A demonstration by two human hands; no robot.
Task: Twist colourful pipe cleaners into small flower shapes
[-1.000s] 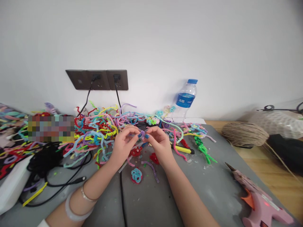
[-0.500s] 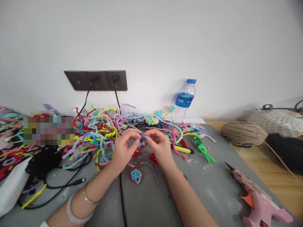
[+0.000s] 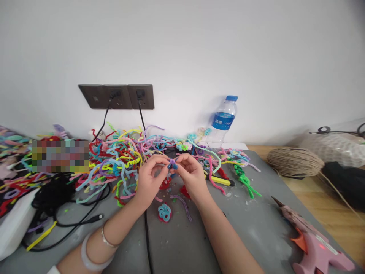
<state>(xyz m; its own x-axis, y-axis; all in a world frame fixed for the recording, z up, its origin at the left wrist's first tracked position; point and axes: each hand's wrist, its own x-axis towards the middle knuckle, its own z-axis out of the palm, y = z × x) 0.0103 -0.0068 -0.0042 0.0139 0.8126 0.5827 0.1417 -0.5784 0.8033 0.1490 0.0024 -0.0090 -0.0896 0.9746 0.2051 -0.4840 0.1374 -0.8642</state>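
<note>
My left hand [image 3: 152,179] and my right hand [image 3: 191,177] meet above the grey table, thumbs and forefingers pinched together. Between the fingertips is a small purple pipe-cleaner piece [image 3: 172,162], mostly covered by my fingers. Both hands grip it, and its exact shape is hard to make out. Below them on the table lies a blue pipe-cleaner flower [image 3: 164,212] with a red edge. Beside it rests a loose purple pipe cleaner [image 3: 184,207]. Red pipe-cleaner pieces [image 3: 184,191] show partly behind my right wrist.
A heap of coloured pipe cleaners [image 3: 116,156] lines the wall. A yellow utility knife [image 3: 221,180] and green pipe cleaners [image 3: 243,179] lie right of my hands. A plastic bottle [image 3: 224,121] leans back. A pink glue gun [image 3: 316,243], twine [image 3: 295,161] and black cable [image 3: 146,236] are nearby.
The purple piece shows a little more between my fingertips, which have shifted slightly around it. The whole view has moved by a few pixels; the things on the table lie as before.
</note>
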